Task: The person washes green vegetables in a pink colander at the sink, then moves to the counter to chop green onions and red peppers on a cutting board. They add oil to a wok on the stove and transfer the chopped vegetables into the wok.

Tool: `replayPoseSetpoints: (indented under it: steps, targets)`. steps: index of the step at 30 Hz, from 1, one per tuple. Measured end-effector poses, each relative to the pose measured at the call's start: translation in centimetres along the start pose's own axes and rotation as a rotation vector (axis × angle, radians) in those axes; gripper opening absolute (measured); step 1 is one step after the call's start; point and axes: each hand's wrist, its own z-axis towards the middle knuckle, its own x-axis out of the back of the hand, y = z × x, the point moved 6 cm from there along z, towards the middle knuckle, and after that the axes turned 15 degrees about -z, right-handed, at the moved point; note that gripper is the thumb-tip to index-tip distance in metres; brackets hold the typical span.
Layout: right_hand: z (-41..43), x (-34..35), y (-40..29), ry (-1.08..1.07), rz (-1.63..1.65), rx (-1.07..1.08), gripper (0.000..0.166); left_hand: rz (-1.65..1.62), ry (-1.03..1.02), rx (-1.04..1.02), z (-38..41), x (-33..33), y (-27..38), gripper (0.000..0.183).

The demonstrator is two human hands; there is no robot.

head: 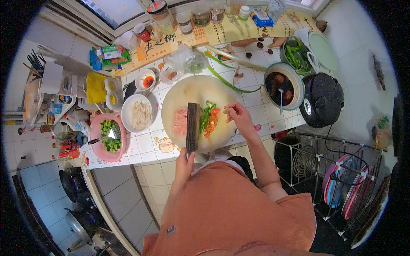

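Observation:
My left hand [185, 164] is closed around the handle end of a dark-bladed cleaver [192, 128], which lies across a round cutting board [198, 86]. Sliced pale pink meat [180, 121] is on the board to the left of the blade. Right of the blade lie chopped green peppers [207, 116] and sliced red peppers [212, 124]. My right hand [238, 116], above the board's right edge, pinches a small pale yellowish piece [227, 111] between its fingertips; its kind cannot be told.
Left stand a white bowl of pale strips [137, 113], a sauce bowl [145, 80] and a pink basin [96, 147] of chopped greens with a spatula [112, 134]. Right are a pot of dark liquid [299, 86] and a black rice cooker [323, 99]. Scallions [230, 84] lie behind the board.

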Motion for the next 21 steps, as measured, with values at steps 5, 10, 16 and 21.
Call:
replayPoseSetpoints:
  steps: [5, 10, 16, 21]
  targets:
    - [-2.6, -1.3, 7.9, 0.033, -0.121, -0.206, 0.015, 0.135, -0.073, -0.201, 0.6, -1.1, 1.1, 0.015]
    - [-3.5, -1.9, 10.9, 0.191, -0.679, -0.073, 0.017, 0.344, -0.158, -0.147, 0.8, -2.2, 0.7, 0.028]
    - [-4.3, -1.3, 10.0, 0.443, -0.548, -0.026, 0.011, 0.470, -0.287, -0.126, 1.1, -3.7, 0.6, 0.026]
    - [-5.0, -2.0, 8.7, 0.398, -0.541, 0.069, 0.008, 0.496, -0.342, -0.221, 0.8, -4.7, 1.3, 0.024]
